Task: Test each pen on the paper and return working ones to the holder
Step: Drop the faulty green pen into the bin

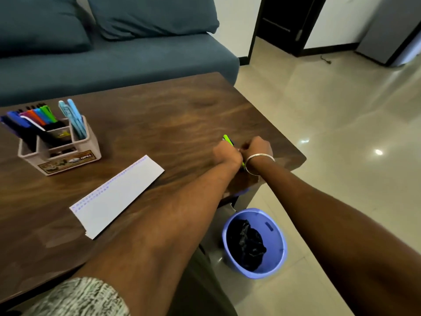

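Note:
A green pen (227, 139) pokes out above my left hand (226, 155), which grips its barrel over the right part of the wooden table (159, 110). My right hand (257, 147), with a silver bangle on the wrist, is curled against the left one and pinches the same pen near its lower end. A white strip of paper (118, 195) lies slantwise at the table's middle left. The beige pen holder (61, 144) stands at the far left, packed with several coloured pens and two light blue ones.
A blue bin (255, 242) with a black bag inside stands on the tiled floor beside the table's right front corner. A blue sofa (114, 53) runs behind the table. A dark doorway (289, 23) is at the back right.

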